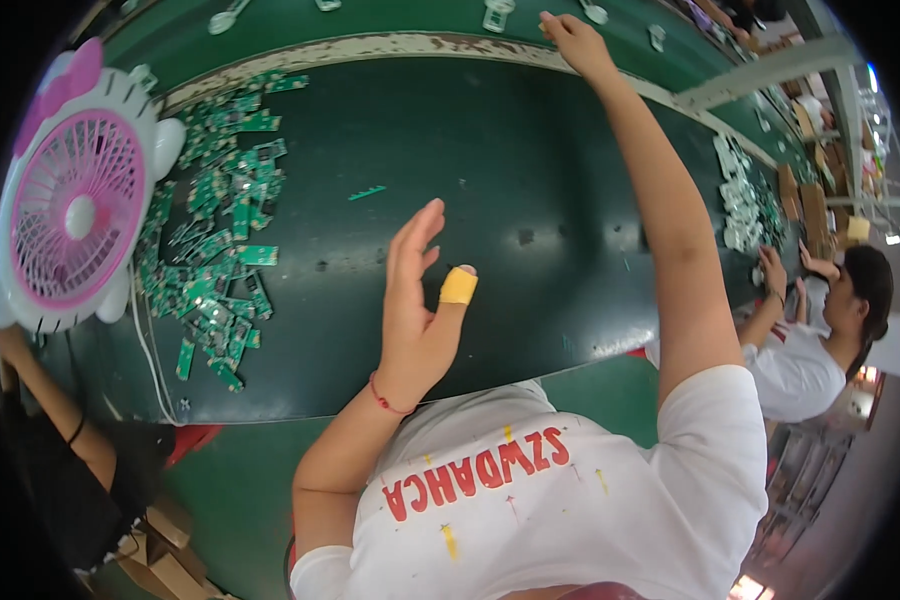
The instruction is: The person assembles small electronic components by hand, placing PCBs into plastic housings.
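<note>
My left hand [417,300] is raised over the dark green worktable [530,170], fingers stretched out and nothing in them. Yellow tape [458,287] wraps its thumb. My right hand [578,46] reaches across the table's far edge, over the green belt [400,22]; its fingers are loosely bent and no object shows in them. Close by on the belt lie a white plastic piece [497,14] and another white piece [595,13]. A thin green toothed strip [367,193] rests on the table, left of my left hand. Further left spreads a heap of small green circuit boards [232,205].
A pink and white fan [78,205] stands at the left, its white cable [148,345] running down to the table's near edge. A metal rail [410,45] separates table and belt. Co-workers sit at both sides; white parts [738,195] lie by the right one [810,330].
</note>
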`<state>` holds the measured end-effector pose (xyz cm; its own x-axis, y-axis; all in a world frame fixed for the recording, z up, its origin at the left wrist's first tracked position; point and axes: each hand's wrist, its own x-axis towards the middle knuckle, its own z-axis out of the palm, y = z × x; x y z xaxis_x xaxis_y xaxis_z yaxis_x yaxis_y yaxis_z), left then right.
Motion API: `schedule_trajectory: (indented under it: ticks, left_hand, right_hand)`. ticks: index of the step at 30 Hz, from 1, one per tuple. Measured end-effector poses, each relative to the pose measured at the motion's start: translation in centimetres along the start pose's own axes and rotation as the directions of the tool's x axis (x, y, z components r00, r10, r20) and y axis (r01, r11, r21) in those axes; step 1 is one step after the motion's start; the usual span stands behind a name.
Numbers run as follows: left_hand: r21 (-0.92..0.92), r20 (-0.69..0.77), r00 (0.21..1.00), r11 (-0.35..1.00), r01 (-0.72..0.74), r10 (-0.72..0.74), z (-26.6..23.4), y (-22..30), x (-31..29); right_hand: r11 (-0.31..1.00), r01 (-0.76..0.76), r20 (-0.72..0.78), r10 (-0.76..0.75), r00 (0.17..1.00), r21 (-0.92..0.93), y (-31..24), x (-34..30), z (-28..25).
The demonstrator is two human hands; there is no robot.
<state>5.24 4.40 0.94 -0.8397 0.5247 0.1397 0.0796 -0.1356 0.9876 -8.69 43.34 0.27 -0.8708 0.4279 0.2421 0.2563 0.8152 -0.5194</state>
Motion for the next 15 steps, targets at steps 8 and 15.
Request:
schedule_trajectory:
  ticks: [8,15]
  left_hand:
    - [-0.03,0.159,0.987,0.999,-0.026,0.031,1.0,0.6,0.3]
    - [0.049,0.215,0.976,0.998,-0.04,0.028,1.3,-0.3,-0.5]
  right_hand:
    - [0.976,-0.139,-0.059,0.13,0.99,-0.166,11.1,-18.9,-14.4]
    - [0.957,-0.171,0.062,0.161,0.985,0.233,3.6,-20.2,-8.2]
